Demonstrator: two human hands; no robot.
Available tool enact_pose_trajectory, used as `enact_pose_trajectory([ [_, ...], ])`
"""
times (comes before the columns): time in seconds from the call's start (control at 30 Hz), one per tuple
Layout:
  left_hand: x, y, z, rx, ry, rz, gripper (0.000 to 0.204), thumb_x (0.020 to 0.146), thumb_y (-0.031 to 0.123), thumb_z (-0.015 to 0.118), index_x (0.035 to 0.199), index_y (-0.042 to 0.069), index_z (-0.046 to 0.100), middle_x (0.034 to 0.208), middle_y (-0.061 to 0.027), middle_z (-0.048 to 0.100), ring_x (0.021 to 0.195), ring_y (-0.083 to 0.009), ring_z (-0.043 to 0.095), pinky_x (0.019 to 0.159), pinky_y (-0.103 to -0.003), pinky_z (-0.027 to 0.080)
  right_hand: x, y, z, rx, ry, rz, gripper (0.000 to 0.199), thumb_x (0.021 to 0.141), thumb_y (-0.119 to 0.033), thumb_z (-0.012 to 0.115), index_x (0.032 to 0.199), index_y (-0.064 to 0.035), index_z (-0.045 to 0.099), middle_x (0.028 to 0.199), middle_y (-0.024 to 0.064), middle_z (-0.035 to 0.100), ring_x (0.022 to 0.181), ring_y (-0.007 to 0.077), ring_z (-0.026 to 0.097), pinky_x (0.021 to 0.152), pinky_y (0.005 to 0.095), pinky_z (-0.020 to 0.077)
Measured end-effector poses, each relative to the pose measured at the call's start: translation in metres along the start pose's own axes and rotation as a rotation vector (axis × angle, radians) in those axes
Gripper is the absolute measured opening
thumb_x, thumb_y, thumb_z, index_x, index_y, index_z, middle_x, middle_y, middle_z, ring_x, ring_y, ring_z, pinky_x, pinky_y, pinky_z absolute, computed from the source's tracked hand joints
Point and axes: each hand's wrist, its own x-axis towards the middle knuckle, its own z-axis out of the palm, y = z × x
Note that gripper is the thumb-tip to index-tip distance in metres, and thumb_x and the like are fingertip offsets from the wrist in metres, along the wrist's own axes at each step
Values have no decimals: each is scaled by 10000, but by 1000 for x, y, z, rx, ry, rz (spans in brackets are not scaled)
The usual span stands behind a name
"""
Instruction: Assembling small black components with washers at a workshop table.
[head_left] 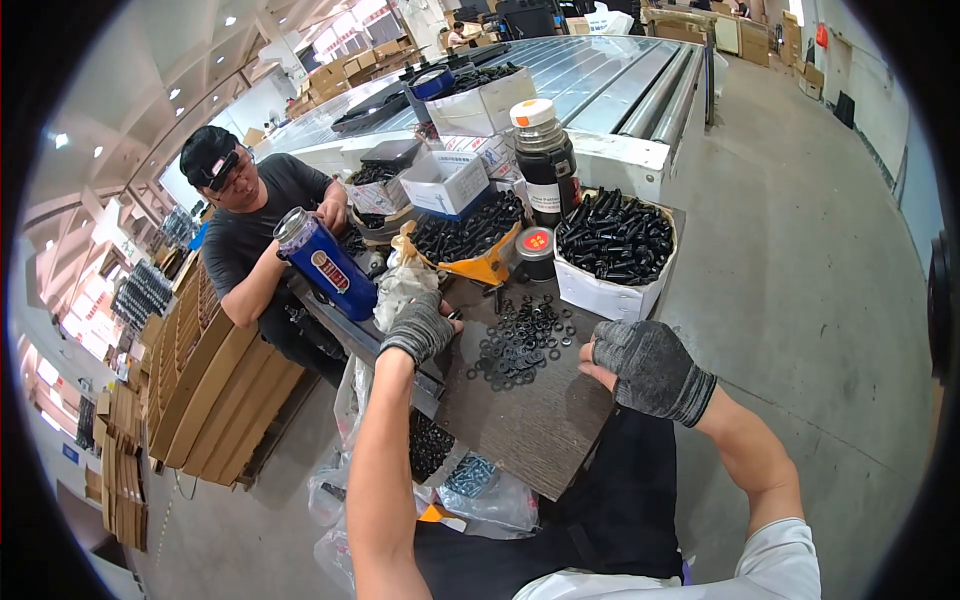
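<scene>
A: Head view: what is the biggest thing by the hands?
B: The dark wood-grain surface (535, 425); both hands rest on it. Beyond the right hand (650, 368) stands a white box of black bolts (615, 245), and beyond the left hand (422, 325) an orange-lined box of black bolts (465, 238).
A: And the co-worker?
B: A person in a dark shirt (255, 230) sits past the left hand, on its outer side, behind a blue flask (325, 262) that leans near that hand.
A: What lies between the hands?
B: A loose pile of black washers (520, 340), spread flat on the surface, close to both hands and a little beyond them.
A: How are the hands set?
B: Both wear grey knit gloves. The left hand is curled, fingers bent down at the pile's edge; I cannot tell whether it has hold of anything. The right hand is loosely closed with its thumb toward the washers; what it holds, if anything, is hidden.
A: Anything smaller?
B: A dark jar with an orange-and-white cap (543, 160) beyond the washers, and a small round tin (535, 252) before it.
</scene>
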Motion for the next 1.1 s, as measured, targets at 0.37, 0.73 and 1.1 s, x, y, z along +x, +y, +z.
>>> enact_pose_trajectory([
  [0.37,-41,13,4,-96,268,152,235,829,128,719,1023,18,645,921,-194,685,897,-340,666,782,-415,517,6,-6,0,139,95,70,110,849,-155,689,908,-70,654,807,106,623,752,310,641,666,387,512],
  [0.73,-182,90,56,-1073,153,286,197,890,138,716,1016,11,635,807,-1,623,710,-64,563,643,-230,479,6,-52,12,585,-35,67,275,885,-166,694,1122,-41,637,943,122,668,860,259,666,759,349,520],
  [1.1,-216,109,85,-1143,435,164,211,901,86,683,1094,2,673,951,-97,682,860,-159,649,775,-281,504,-21,-82,28,615,91,301,129,927,-125,648,1023,-40,659,882,79,687,800,187,678,724,306,525],
])
